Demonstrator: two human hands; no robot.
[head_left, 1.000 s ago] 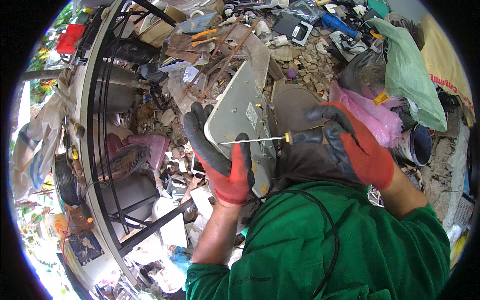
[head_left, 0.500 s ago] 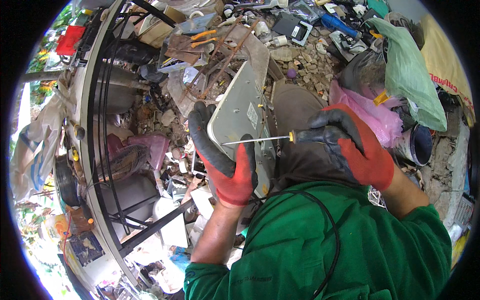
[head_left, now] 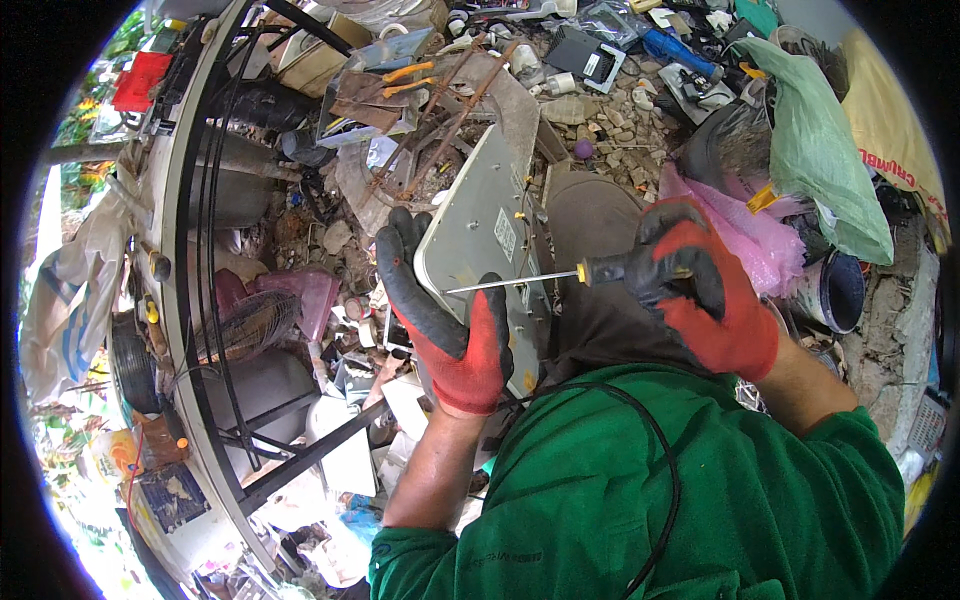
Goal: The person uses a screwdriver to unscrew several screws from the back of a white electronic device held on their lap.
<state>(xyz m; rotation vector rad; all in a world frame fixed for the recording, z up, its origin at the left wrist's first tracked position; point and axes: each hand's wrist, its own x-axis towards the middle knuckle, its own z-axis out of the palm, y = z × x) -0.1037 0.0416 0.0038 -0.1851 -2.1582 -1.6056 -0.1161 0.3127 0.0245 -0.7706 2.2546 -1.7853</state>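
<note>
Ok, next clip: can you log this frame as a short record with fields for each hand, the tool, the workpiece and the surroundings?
Left hand: left hand in a red and black glove grips the lower left edge of the grey metal panel.
Right hand: right hand in a matching glove, closed on the screwdriver handle.
Tool: shaft runs leftward, tip at the panel face near the left thumb.
Workpiece: flat panel held tilted over the lap, small label on it.
Surroundings: scrap and rubble on the ground, green bag, pink plastic bag, black cables at left.
</note>
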